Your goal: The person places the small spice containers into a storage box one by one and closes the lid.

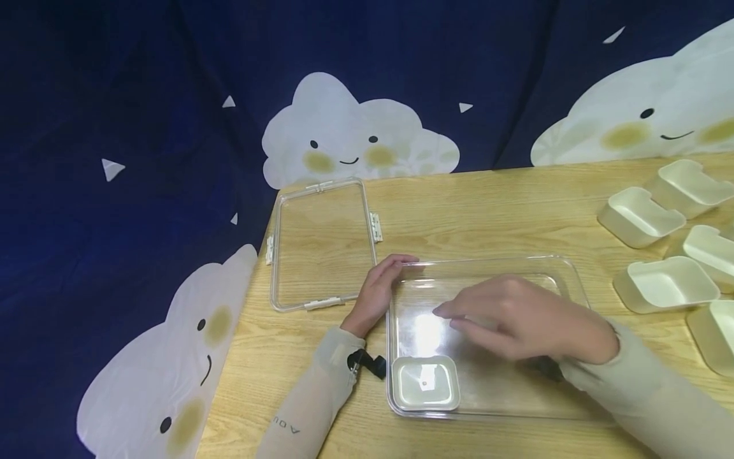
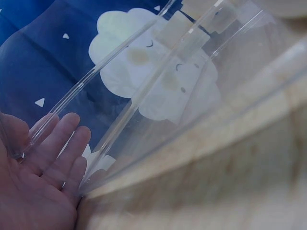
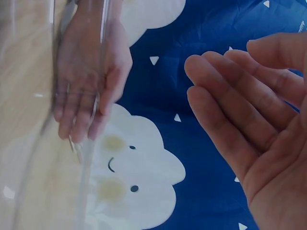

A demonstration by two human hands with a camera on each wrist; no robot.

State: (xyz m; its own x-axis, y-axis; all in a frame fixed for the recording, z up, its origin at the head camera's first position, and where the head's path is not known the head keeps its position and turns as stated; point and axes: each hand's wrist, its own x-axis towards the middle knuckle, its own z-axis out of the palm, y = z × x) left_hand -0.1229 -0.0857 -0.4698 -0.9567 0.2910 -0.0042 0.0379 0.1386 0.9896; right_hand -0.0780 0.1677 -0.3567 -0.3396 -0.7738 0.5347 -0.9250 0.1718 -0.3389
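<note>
A clear plastic container lies in front of me on the table. My left hand rests against its far left corner. The left wrist view shows that hand's fingers extended along the clear wall. Over the container hovers my right hand, holding nothing; its fingers are loosely bent in the right wrist view. One small off-white tub sits inside the container, in the near left corner. My right forearm hides part of the container's right side.
A clear lid with white clips lies on the table at the far left. Several off-white tubs stand at the right. The wooden table ends at a dark blue curtain with printed clouds.
</note>
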